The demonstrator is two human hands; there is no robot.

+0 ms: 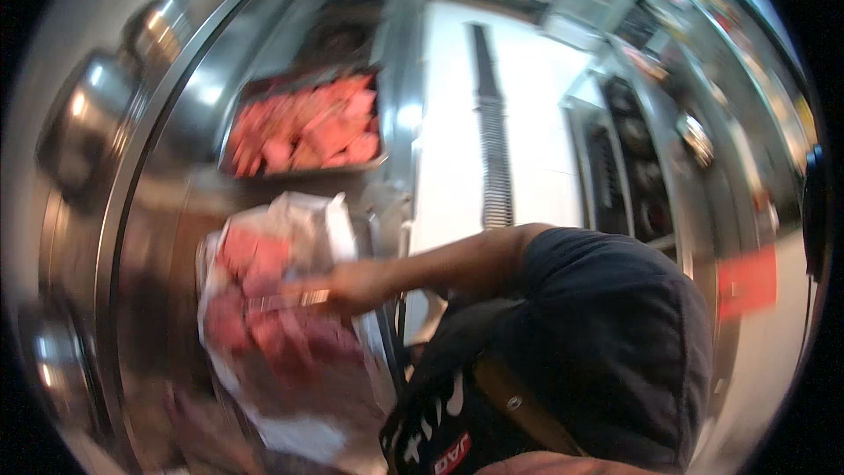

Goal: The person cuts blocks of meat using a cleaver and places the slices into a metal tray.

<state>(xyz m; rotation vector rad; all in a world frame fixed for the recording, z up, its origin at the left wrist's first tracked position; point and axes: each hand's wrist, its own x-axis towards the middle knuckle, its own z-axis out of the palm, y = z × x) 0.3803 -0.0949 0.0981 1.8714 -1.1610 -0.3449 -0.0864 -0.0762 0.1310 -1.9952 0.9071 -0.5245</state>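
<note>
My right hand [356, 287] reaches in from the right, its fingers wrapped round metal tongs [303, 297] that are smeared by motion. The far ends of the tongs are over raw red meat slices [255, 251], and I cannot tell whether a slice is gripped. These slices lie on white paper [303, 435] that lines a tray on the steel counter. Beyond it, a dark metal pan [303, 171] holds a heap of meat pieces [308, 123]. A strip of bare skin shows at the lower edge, but my left hand is not in view.
Steel bowls or pots [88, 110] stand along the left, behind a metal rail [132, 185]. A floor drain grate [495, 158] runs through the white floor [545, 149] right of the counter. Farther right are shelves with dark trays [637, 149] and a red panel [747, 284].
</note>
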